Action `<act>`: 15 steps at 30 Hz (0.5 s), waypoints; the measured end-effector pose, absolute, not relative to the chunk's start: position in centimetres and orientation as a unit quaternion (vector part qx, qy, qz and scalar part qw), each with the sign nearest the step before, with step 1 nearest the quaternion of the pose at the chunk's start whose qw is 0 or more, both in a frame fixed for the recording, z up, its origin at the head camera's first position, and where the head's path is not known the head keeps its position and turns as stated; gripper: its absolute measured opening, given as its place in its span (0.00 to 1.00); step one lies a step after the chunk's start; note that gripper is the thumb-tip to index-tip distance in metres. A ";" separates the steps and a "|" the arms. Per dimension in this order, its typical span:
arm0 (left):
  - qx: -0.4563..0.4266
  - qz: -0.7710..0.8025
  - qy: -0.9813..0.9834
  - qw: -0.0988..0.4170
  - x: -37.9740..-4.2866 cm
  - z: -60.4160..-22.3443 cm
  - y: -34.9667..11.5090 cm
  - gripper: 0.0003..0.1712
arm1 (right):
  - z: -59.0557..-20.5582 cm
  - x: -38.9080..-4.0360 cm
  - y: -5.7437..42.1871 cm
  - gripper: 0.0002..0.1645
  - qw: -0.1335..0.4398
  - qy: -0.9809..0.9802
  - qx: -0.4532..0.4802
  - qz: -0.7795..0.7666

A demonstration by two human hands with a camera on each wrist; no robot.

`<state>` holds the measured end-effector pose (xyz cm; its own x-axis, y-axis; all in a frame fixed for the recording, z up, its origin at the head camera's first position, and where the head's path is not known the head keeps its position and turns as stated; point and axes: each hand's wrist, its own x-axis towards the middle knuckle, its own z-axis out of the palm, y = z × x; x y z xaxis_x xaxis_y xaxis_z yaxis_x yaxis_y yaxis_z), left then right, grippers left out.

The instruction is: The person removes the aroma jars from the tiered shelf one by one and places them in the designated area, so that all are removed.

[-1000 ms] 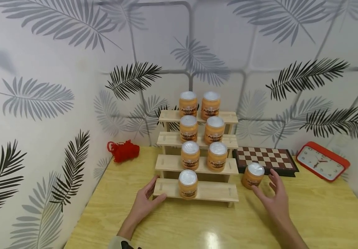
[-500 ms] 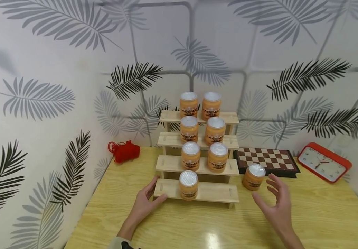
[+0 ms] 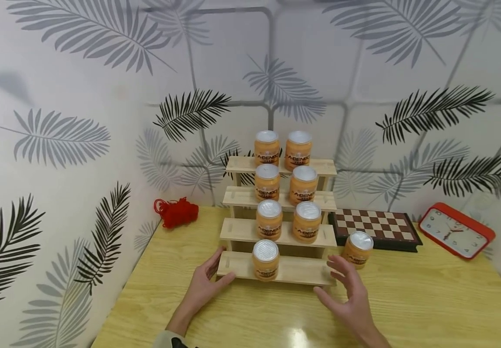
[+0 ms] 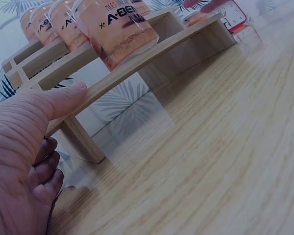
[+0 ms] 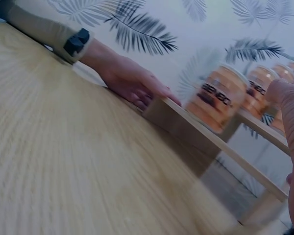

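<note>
A four-step wooden display rack (image 3: pixel 300 271) stands on the table, with two orange jars on each of its three upper steps. One orange jar (image 3: pixel 266 266) with a silvery lid sits on the lowest step, left of its middle. My left hand (image 3: pixel 202 284) grips the left end of that step, thumb on the board and fingers curled at its end, as the left wrist view shows too. At the step's right end, my right hand (image 3: pixel 349 296) hovers with fingers spread and holds nothing; whether it touches the board I cannot tell. Another orange jar (image 3: pixel 357 253) stands on the table beyond it.
Behind the loose jar lies a checkered board (image 3: pixel 374 224). A red-framed clock (image 3: pixel 456 231) leans at the far right. Red yarn (image 3: pixel 180 212) lies left of the rack. A patterned wall (image 3: pixel 311 63) rises behind the table.
My right hand has moved left, away from beside the loose jar to the right end of the lowest step. My left hand keeps its place, and the jars stay where they were.
</note>
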<state>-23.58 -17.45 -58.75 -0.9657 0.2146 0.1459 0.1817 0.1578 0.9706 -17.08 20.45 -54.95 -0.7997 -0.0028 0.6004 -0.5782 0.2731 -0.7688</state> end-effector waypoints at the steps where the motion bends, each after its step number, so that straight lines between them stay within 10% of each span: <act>1: 0.130 0.636 0.761 0.012 -23.6 -58.9 -17.4 0.50 | -55.1 -17.1 19.9 0.50 0.240 -0.757 0.199 0.574; 15: 0.133 0.633 0.763 0.012 -23.6 -58.6 -17.4 0.51 | -55.2 -18.4 16.3 0.52 0.163 -0.777 0.232 0.562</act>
<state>-23.62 -17.42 -58.59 -0.9642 0.2184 0.1503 0.1881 0.1642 0.9683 -18.35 16.34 -55.22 -0.8388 -0.1775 0.5146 -0.5444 0.2606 -0.7973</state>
